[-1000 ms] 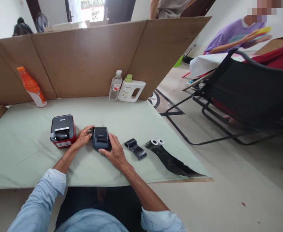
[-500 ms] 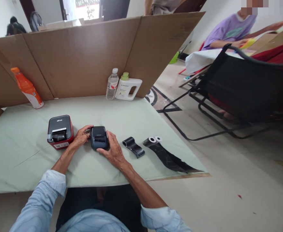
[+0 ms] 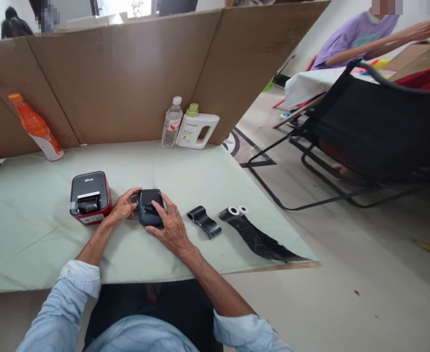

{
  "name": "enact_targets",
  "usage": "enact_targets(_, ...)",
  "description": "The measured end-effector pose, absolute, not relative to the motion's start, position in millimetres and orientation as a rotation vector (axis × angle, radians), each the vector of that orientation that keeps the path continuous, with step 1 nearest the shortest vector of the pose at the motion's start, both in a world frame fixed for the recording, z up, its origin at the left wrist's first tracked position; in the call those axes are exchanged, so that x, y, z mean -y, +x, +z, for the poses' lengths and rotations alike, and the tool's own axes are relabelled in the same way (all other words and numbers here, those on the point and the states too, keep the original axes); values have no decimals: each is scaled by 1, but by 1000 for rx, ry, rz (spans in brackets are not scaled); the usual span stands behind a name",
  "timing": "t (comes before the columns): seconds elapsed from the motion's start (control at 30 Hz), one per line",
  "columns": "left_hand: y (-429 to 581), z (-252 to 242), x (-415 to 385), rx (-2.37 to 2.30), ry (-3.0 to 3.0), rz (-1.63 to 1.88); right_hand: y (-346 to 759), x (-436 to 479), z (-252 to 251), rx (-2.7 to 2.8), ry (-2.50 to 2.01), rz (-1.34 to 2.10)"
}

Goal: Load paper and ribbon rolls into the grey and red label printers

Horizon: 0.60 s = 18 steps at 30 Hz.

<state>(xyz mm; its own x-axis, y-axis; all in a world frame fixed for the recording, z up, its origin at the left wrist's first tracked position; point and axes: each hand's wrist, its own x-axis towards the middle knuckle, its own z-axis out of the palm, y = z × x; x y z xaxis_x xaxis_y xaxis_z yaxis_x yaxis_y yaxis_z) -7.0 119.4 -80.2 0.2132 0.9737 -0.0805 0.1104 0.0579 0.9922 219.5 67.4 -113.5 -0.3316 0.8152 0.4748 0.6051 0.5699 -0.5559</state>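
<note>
A small dark label printer (image 3: 150,218) lies on the green-covered table between my two hands. My left hand (image 3: 124,205) is closed at its left side, fingertips against the edge. Around its right side curves my right hand (image 3: 173,226), the thumb at the near edge and a finger on top by the slot. To the left of my left hand stands a larger black and red label printer (image 3: 90,190) with a black strip at its slot. Right of my right hand lies a short black roll of strip (image 3: 204,222), then two white-cored rolls (image 3: 238,210) with a long black tail (image 3: 262,239).
A cardboard screen (image 3: 134,78) borders the table's far side. Against it stand an orange bottle (image 3: 36,128), a clear water bottle (image 3: 171,124) and a white jug (image 3: 197,129). A black folding chair (image 3: 376,122) and a person in a purple shirt (image 3: 354,39) are at right.
A finger of my right hand has moved from the small printer's right side onto its top. My left hand stays at its left side. The view has shifted slightly.
</note>
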Motion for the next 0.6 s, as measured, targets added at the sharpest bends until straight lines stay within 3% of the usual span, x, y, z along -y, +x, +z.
enact_targets(0.6, 2, -76, -120, -1237, 1257, 975, 221, -68, -125, 2031, -1094, 393)
